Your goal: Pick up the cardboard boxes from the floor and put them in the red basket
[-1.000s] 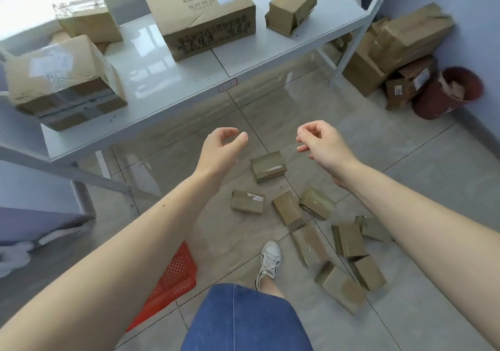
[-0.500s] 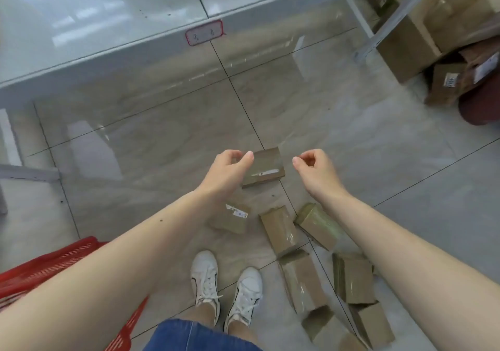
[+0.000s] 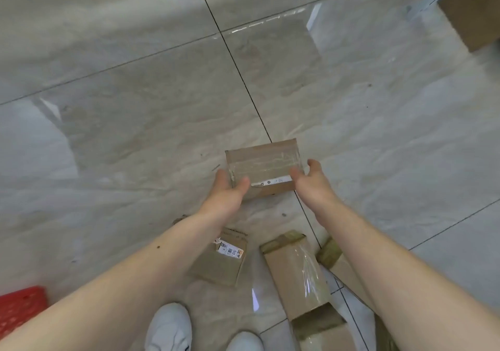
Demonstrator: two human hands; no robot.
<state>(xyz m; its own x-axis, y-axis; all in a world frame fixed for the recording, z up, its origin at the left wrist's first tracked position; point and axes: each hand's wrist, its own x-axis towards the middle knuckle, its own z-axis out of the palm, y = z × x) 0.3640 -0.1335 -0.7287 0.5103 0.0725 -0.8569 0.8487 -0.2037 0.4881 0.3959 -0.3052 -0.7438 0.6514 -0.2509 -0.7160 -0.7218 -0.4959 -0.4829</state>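
While only a perforated corner of the red basket (image 3: 20, 306) is seen at the lower left edge, its contents cut off, a flat taped cardboard box (image 3: 263, 170) on the glossy tiled floor (image 3: 135, 134) is gripped at either end by the left hand (image 3: 226, 193) and right hand (image 3: 311, 181), thumbs pressed on its top

A box (image 3: 263, 170) lies on the floor (image 3: 135, 123), out in front of the person. The left hand (image 3: 227, 192) is on its left end and the right hand (image 3: 311, 181) is at its right end. Nearer the shoes (image 3: 169, 327) lie more boxes (image 3: 297, 272), side by side. The basket (image 3: 20, 306) sits far to the left. A big box (image 3: 473, 7) stands far off to the right.
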